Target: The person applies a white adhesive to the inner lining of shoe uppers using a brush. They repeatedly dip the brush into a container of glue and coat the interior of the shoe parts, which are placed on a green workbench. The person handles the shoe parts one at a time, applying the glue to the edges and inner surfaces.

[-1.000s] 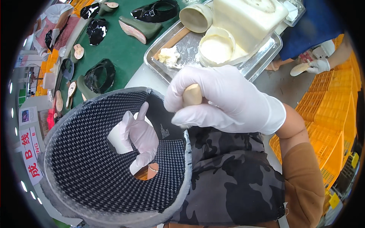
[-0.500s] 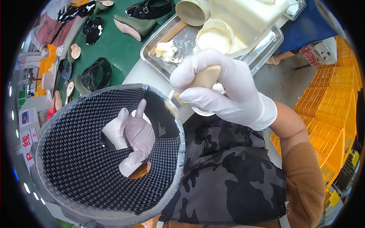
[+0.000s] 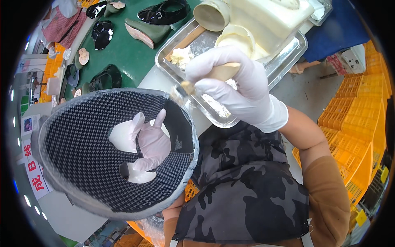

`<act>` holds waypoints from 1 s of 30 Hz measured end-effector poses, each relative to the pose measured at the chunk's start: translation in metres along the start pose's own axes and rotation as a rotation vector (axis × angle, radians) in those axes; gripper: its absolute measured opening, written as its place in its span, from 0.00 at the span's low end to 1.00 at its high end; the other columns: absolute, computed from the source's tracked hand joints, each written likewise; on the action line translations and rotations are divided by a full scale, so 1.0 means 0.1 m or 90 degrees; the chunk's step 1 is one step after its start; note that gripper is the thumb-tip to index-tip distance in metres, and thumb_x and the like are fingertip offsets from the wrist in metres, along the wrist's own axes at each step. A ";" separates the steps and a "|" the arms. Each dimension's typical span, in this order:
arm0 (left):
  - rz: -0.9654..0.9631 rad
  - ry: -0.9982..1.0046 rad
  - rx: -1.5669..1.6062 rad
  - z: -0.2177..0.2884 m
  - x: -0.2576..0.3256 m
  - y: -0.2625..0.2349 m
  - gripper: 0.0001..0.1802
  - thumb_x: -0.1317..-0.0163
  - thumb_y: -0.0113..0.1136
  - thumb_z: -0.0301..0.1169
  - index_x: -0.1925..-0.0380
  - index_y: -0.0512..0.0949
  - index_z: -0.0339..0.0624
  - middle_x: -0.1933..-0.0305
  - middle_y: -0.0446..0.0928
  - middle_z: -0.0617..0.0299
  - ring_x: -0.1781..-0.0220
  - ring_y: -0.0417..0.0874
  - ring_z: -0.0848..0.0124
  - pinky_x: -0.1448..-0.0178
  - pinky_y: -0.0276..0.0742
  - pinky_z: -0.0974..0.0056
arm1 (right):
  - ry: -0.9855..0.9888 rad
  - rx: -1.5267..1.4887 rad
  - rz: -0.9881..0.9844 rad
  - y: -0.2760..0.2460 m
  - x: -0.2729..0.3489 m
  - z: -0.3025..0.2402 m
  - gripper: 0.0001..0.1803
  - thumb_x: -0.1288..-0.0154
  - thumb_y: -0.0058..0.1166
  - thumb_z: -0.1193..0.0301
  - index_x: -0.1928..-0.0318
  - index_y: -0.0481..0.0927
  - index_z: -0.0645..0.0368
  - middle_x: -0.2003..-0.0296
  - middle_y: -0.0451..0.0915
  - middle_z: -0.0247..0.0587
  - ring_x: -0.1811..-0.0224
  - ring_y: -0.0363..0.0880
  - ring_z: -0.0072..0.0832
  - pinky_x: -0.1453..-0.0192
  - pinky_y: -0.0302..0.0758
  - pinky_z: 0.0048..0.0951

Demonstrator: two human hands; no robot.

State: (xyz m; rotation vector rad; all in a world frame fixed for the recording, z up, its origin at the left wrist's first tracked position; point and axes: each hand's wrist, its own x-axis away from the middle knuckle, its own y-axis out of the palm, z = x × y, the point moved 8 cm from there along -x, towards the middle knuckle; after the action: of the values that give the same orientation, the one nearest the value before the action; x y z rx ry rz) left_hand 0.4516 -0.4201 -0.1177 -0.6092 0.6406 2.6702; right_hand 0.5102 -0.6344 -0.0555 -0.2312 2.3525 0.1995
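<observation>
A shoe upper [image 3: 90, 136] with a black-and-white checked lining faces me, its whitish rim coated along the edge. My left hand [image 3: 153, 142], in a white glove, shows through the openings in its middle, fingers curled round the narrow strap between them. In my gloved right hand [image 3: 238, 84] is a small brush, its pale wooden handle [image 3: 224, 72] pinched between thumb and fingers. The brush's bristles [image 3: 177, 94] are at the upper right rim of the upper, beside the dark lining patch.
Beyond my right hand, a metal tray [image 3: 230, 121] holds a cream-coated container [image 3: 273, 18], an open round cup [image 3: 236, 37] and a whitish lump [image 3: 181, 57]. Black shoe uppers [image 3: 101, 35] and green shoe forms [image 3: 148, 31] lie on the green table [image 3: 127, 53]. Yellow crates [image 3: 349, 119] stack at right.
My right hand and the brush have shifted up and left along the rim. The shoe upper has tilted, its lower edge rising, with my left hand still in it.
</observation>
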 end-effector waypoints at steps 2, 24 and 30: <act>0.019 0.053 0.055 0.00 -0.01 -0.06 0.46 0.46 0.55 0.56 0.37 0.53 0.37 0.33 0.56 0.49 0.31 0.56 0.59 0.32 0.53 0.38 | -0.006 -0.027 0.047 -0.06 -0.01 0.05 0.08 0.39 0.53 0.78 0.60 0.71 0.62 0.65 0.76 0.35 0.65 0.75 0.19 0.64 0.73 0.19; 0.162 -0.181 0.663 -0.63 -0.12 0.26 0.38 0.41 0.45 0.60 0.42 0.63 0.41 0.44 0.66 0.52 0.53 0.77 0.48 0.47 0.74 0.42 | 0.315 0.215 0.294 -1.10 0.76 0.34 0.13 0.35 0.46 0.76 0.50 0.71 0.61 0.60 0.73 0.33 0.69 0.68 0.11 0.63 0.67 0.13; 0.107 -0.149 0.800 -0.58 -0.21 0.41 0.36 0.40 0.48 0.57 0.45 0.64 0.36 0.44 0.67 0.54 0.51 0.76 0.46 0.45 0.73 0.41 | 0.152 0.181 0.199 -0.80 0.58 -0.38 0.08 0.37 0.40 0.82 0.58 0.70 0.62 0.63 0.73 0.36 0.72 0.65 0.13 0.68 0.64 0.13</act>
State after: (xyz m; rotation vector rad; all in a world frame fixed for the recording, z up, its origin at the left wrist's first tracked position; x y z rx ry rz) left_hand 0.4721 -0.4879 -0.1405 0.1247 2.0253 1.8189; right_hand 0.4619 -0.7267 -0.0758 0.2675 2.6089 -0.0176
